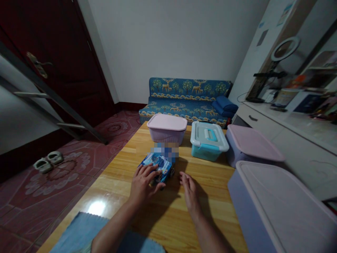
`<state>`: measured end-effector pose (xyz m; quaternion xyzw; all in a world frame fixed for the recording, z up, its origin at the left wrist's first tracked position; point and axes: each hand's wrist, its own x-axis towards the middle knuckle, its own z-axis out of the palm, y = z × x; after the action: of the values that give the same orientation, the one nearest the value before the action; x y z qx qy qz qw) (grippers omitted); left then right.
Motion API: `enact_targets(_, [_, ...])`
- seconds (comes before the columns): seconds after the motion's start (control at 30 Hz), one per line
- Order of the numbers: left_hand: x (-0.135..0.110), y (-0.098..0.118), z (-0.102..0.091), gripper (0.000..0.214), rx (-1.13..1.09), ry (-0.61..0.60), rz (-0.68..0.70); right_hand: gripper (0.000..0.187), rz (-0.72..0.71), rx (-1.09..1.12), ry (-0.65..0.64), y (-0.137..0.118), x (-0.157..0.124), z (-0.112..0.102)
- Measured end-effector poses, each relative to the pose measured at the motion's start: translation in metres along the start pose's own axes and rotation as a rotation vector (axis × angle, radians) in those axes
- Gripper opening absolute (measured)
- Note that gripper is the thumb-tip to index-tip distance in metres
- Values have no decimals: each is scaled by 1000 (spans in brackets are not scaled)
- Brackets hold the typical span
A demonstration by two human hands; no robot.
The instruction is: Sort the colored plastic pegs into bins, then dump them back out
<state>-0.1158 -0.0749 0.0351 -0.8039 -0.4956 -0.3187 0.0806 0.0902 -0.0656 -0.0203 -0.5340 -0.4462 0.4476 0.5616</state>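
On the wooden table lies a blue printed box-like thing, with a dark, wheel-like round part at its right side. Its far end is blurred out by pixels, so its exact kind cannot be made out. My left hand grips its near left part, fingers over the top and thumb at the near edge. To the right, apart from it, my right hand hovers over the table with loosely bent fingers and nothing in them.
Behind stands a lidded lilac bin. A turquoise box with a clear lid and two more lilac bins, one far and one near, line the right. A blue cloth covers the near left corner. Beyond is a patterned sofa.
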Motion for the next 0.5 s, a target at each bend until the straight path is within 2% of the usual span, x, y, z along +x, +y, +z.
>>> enact_targets(0.13, [2, 5, 2, 34, 91, 51, -89, 56, -16, 31, -18, 0, 0, -2])
enact_targets(0.3, [6, -5, -1, 28, 234, 100, -242, 39, -46, 40, -23, 3, 2, -3])
enact_targets(0.5, [8, -4, 0, 24, 186, 158, -241, 34, -133, -22, -36, 8, 3, -5])
